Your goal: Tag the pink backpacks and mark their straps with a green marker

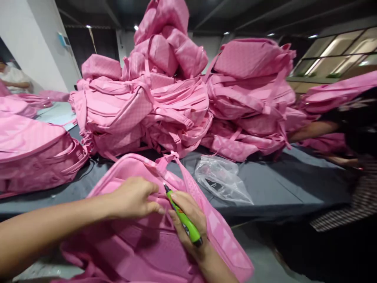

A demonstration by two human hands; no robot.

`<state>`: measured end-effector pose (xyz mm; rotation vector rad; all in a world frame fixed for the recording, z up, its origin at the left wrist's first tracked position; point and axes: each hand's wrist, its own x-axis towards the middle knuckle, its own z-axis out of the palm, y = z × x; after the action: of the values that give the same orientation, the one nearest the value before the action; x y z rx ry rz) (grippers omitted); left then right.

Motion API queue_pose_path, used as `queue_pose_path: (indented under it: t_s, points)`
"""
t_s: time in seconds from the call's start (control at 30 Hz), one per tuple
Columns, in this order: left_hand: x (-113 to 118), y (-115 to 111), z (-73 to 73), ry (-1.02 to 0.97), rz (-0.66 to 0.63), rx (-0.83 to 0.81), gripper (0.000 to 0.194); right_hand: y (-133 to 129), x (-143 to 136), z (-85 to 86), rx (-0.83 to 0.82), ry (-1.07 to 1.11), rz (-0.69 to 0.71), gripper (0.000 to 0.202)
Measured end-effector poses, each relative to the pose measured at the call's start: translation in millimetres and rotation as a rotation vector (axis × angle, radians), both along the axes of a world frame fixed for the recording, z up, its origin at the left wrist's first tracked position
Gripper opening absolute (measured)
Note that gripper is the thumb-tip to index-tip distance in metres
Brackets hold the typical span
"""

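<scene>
An unzipped pink backpack (153, 251) lies in front of me, its opening and inner panel facing up. My right hand (191, 216) is closed around a bright green, marker-like pen (184, 218) with a black end, its narrow tip pointing up and away at the bag's upper edge. My left hand (134, 198) is over the opening, its fingers bent against the pink fabric; thumb and forefinger point toward the pen's tip. Whatever small part of the fabric lies under those fingers is hidden. A shoulder strap (191, 184) of the bag runs beside my right hand.
Pink backpacks are piled high on the dark-covered table (271, 184). A clear plastic bag (220, 179) lies just beyond my bag. Another pink backpack (32, 153) sits at the left. A person's forearm (313, 129) reaches in from the right; another person (13, 76) is far left.
</scene>
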<state>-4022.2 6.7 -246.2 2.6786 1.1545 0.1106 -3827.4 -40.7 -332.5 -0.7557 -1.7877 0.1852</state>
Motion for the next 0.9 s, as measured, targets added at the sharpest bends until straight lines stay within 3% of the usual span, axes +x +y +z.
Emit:
queue_pose_path:
  t_s: [0.1,0.17,0.23,0.3,0.4,0.53,0.67,0.8,0.9]
  points:
    - [-2,19,-41.0,-0.035,-0.048,-0.022,0.023,12,0,-35.2,0.006,-0.015,-0.063,0.055]
    - [-8,37,-55.5,-0.042,-0.071,0.133,0.017,24,-2,-54.2,-0.037,0.001,-0.120,0.049]
    - [-18,53,-56.6,-0.102,-0.015,0.334,0.013,36,-5,-62.1,-0.043,0.009,-0.153,0.043]
    - [-26,68,-50.8,-0.133,0.059,0.407,0.035,46,-12,-61.3,-0.031,0.000,-0.151,0.040]
    - [-29,87,-46.0,0.030,0.057,0.267,0.082,50,-25,-58.4,-0.019,-0.012,-0.157,0.039]
    - [-24,104,-59.9,0.222,0.088,0.170,0.089,33,-37,-66.7,-0.009,-0.002,-0.132,0.041]
    - [-21,106,-77.6,0.231,0.082,0.225,0.096,24,-31,-74.6,-0.066,-0.084,-0.064,0.044]
    - [-15,95,-80.5,0.239,-0.053,0.325,0.118,33,-20,-78.2,-0.158,-0.067,-0.050,0.037]
    - [-7,89,-82.1,0.294,-0.065,0.325,0.127,35,-21,-82.9,-0.229,-0.013,-0.035,0.039]
